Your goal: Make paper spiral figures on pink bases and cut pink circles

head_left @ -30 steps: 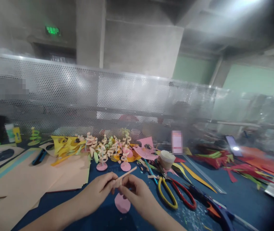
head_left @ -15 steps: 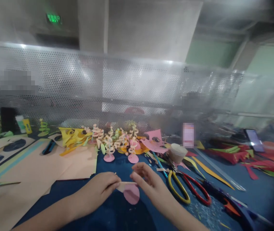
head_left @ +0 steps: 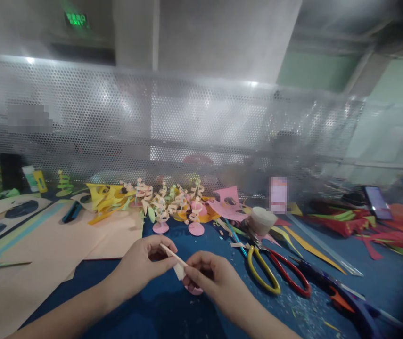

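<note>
A small piece of pale peach paper (head_left: 179, 270), with a narrow rolled edge and a loose flap, is held above the blue work surface. My left hand (head_left: 143, 261) pinches its upper left end between thumb and fingers. At the lower right end my right hand (head_left: 217, 275) has its thumb and fingertips closed on the same paper. Beneath the right fingertips shows part of a pink paper disc (head_left: 194, 290), mostly covered by that hand. Just beyond the hands, paper spirals stand on round pink bases (head_left: 160, 228).
Scissors with yellow and red handles (head_left: 263, 275) lie right of my hands, near a pale cup (head_left: 260, 221) and a dark blue tool (head_left: 349, 301). Large peach sheets (head_left: 53, 240) cover the left side. Paper scraps and a perforated metal panel (head_left: 201, 117) are behind.
My right hand has closed from a looser pose onto the paper, and both hands have come closer together. The paper now slants down to the right, and the pink disc is more hidden.
</note>
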### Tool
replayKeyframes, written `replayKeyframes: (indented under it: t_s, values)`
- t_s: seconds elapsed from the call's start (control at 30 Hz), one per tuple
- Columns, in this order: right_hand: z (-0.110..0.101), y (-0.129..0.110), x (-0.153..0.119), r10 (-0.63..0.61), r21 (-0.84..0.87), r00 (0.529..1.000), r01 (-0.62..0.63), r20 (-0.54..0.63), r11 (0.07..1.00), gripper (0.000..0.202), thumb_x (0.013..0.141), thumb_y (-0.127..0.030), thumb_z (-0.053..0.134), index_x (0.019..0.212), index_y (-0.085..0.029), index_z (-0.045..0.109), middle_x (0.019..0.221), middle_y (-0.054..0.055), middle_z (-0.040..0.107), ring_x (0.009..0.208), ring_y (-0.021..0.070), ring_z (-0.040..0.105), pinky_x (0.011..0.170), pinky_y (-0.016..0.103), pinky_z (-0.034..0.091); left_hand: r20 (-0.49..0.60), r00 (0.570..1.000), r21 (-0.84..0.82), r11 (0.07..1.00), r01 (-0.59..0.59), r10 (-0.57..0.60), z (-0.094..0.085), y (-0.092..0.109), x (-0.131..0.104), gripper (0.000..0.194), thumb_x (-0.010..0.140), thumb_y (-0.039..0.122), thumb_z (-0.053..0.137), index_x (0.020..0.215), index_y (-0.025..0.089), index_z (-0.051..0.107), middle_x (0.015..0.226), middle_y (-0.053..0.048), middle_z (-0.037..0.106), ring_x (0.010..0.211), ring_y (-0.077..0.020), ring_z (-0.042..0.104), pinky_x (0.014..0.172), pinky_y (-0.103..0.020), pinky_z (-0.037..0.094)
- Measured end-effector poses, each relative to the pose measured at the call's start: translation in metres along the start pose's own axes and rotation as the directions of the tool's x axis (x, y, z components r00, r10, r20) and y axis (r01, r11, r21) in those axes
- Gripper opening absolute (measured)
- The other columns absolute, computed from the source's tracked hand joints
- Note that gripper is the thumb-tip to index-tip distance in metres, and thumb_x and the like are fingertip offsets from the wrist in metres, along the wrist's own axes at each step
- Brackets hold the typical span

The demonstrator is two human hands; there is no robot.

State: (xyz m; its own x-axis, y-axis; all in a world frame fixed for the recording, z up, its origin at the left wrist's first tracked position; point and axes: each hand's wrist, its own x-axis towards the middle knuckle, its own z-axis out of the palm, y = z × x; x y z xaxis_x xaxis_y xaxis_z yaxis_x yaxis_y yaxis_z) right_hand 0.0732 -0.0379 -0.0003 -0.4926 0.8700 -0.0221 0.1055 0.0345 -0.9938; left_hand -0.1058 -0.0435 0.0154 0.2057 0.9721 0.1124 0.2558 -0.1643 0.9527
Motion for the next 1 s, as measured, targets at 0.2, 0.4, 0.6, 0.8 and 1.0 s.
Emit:
replayKeyframes:
  t_s: [0.2, 0.4, 0.6, 0.8, 1.0]
  values:
    - [0.007, 0.003, 0.000, -0.011, 0.063, 1.000, 0.010, 0.010, 0.998, 0.042, 0.069, -0.057, 0.057, 0.074, -0.016, 0.050, 0.064, 0.003, 0.063, 0.056, 0.0121, 0.058, 0.057, 0.024, 0.043, 0.010, 0.994, -0.295, 0.950, 0.103, -0.105, 0.007, -0.009, -0.002, 0.017, 0.071, 0.031, 0.062, 0.079, 0.016, 0.063, 0.068, 0.001, 0.062, 0.066, -0.0134, 0.053, 0.064, -0.023, 0.040]
    - [0.008, 0.006, -0.002, -0.040, -0.041, 0.999, 0.040, 0.001, 0.998, 0.036, 0.076, -0.051, 0.051, 0.074, -0.016, 0.052, 0.064, 0.001, 0.058, 0.059, 0.0126, 0.053, 0.057, 0.024, 0.041, 0.028, 0.996, -0.227, 0.970, 0.089, -0.085, 0.008, -0.002, -0.003, 0.021, 0.072, 0.035, 0.060, 0.073, 0.016, 0.066, 0.067, 0.001, 0.062, 0.067, -0.0155, 0.054, 0.066, -0.025, 0.040]
    - [0.009, 0.002, -0.003, -0.083, -0.058, 0.995, 0.080, -0.047, 0.995, 0.029, 0.069, -0.043, 0.062, 0.071, -0.017, 0.051, 0.062, -0.003, 0.046, 0.056, 0.0100, 0.041, 0.053, 0.021, 0.031, 0.057, 0.998, -0.128, 0.991, 0.029, -0.022, 0.010, 0.001, -0.005, 0.020, 0.073, 0.032, 0.059, 0.066, 0.015, 0.065, 0.064, 0.001, 0.061, 0.065, -0.0149, 0.053, 0.065, -0.024, 0.040]
    - [0.011, 0.001, -0.003, -0.070, -0.018, 0.998, 0.070, -0.005, 0.997, 0.036, 0.072, -0.051, 0.056, 0.069, -0.016, 0.051, 0.060, -0.003, 0.044, 0.056, 0.0105, 0.039, 0.054, 0.023, 0.031, 0.033, 0.999, -0.060, 0.998, 0.009, -0.007, 0.010, 0.002, -0.007, 0.019, 0.075, 0.030, 0.055, 0.069, 0.015, 0.064, 0.066, 0.000, 0.060, 0.066, -0.0151, 0.053, 0.064, -0.024, 0.040]
    - [0.011, 0.003, -0.006, -0.113, -0.036, 0.993, 0.114, 0.038, 0.993, 0.035, 0.077, -0.051, 0.049, 0.073, -0.017, 0.053, 0.064, -0.002, 0.046, 0.059, 0.0115, 0.041, 0.057, 0.023, 0.034, 0.005, 0.997, -0.117, 0.990, 0.083, -0.083, 0.012, 0.006, -0.009, 0.020, 0.073, 0.034, 0.057, 0.074, 0.015, 0.062, 0.070, 0.001, 0.060, 0.072, -0.0162, 0.053, 0.068, -0.025, 0.039]
